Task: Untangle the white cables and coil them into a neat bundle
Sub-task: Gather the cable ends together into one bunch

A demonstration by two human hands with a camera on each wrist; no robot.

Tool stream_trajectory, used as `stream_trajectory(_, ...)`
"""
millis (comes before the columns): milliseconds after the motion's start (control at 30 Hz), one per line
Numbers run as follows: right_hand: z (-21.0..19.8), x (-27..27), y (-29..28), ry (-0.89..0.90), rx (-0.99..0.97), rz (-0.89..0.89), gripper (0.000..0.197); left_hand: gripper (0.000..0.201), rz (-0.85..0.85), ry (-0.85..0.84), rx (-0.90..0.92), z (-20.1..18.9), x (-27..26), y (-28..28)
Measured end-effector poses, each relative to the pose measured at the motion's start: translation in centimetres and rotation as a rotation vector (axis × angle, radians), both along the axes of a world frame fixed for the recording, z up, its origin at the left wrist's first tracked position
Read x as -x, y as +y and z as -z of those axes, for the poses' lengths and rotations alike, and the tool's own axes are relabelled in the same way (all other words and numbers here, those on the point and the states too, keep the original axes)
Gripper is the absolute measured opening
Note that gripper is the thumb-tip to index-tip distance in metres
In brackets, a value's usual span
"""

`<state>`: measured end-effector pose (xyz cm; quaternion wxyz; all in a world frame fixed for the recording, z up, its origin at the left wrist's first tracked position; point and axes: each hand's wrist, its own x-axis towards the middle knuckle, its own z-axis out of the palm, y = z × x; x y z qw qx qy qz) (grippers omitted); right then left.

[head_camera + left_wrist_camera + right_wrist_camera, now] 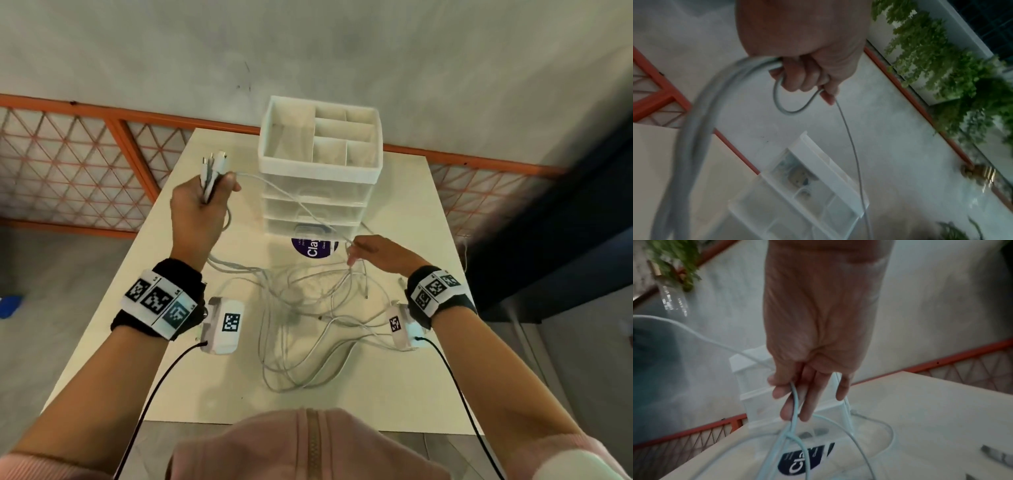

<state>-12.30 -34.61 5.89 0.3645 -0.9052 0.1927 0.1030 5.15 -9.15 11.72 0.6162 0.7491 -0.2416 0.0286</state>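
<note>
Several white cables [308, 308] lie tangled on the cream table [394, 394]. My left hand [219, 186] is raised over the table's far left and grips a bunch of cable ends, their connectors [215, 162] sticking up out of the fist. In the left wrist view the left hand [803, 78] is curled round the strands, with a small loop [791, 112] below the knuckles. My right hand [352, 253] hovers above the tangle and pinches one strand. In the right wrist view that cable [795, 402] runs down between the fingers [787, 412].
A white drawer organizer [318, 164] with a divided top tray stands at the table's far middle. A purple round sticker [313, 248] lies in front of it. An orange mesh railing [68, 109] runs behind the table. Potted plants [941, 65] stand beyond it.
</note>
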Motion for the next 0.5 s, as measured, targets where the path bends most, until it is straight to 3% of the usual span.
stream_trajectory(167, -4.4, -0.6, -0.8, -0.501, 0.075, 0.285, 0.017, 0.026, -0.126, 0.033, -0.358, 2.6, -0.2, 0.4)
stream_trajectory(300, -10.0, -1.3, -0.2, -0.805, -0.028, 0.365, 0.021, 0.031, -0.024, 0.101, -0.631, 3.7, 0.7, 0.0)
stream_trajectory(367, -11.7, -1.4, 0.5, -0.833, -0.039, 0.322, 0.019, 0.022, 0.059, 0.131, -0.654, 3.4, 1.2, -0.3)
stream_trajectory(433, -12.5, -1.3, 1.3, -0.743, -0.029, 0.224, 0.013, 0.015, 0.113, 0.140, -0.533, 2.8, 1.7, -0.7)
stream_trajectory(500, -12.2, -1.4, 2.1, -0.575, 0.009, 0.128, 0.010, 0.022, 0.119, 0.130, -0.356, 2.1, 2.2, -1.2)
